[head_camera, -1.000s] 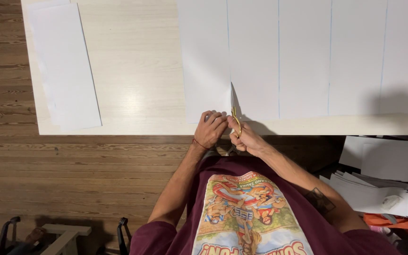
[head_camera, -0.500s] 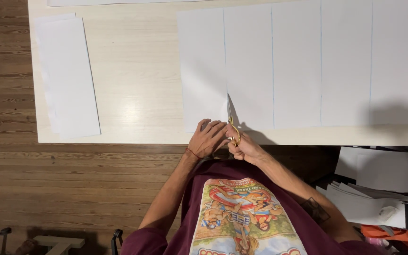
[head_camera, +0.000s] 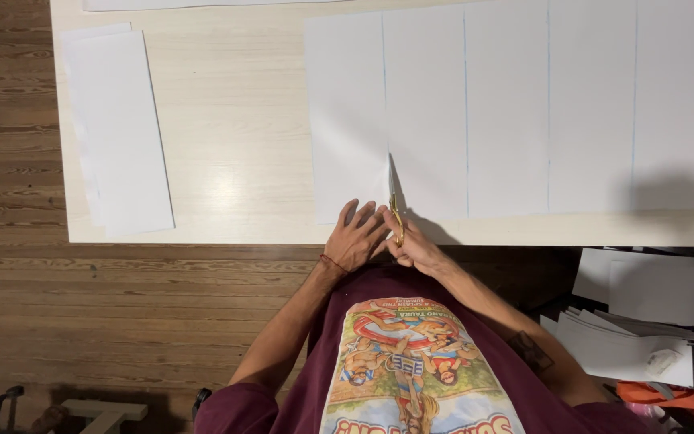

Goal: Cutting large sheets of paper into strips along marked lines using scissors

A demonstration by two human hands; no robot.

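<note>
A pair of gold-handled scissors stands at the near edge of a large white sheet of paper, its blades pointing away from the person along a thin ruled line. The right hand has its grip closed around the scissor handles, which are mostly hidden by the fingers. Whether the blades are parted or closed is hard to make out. The left hand lies flat, fingers spread, pressing the strip of paper just left of the cut; a thin red cord circles that wrist.

The sheet lies on a pale wooden counter and carries several parallel lines; its top and right edges are cut off by the frame. Far to the left on the counter rests a small stack of narrow paper strips. Below the counter at right, a loose pile of white papers sits partly in shadow. The floor is dark wooden boards.
</note>
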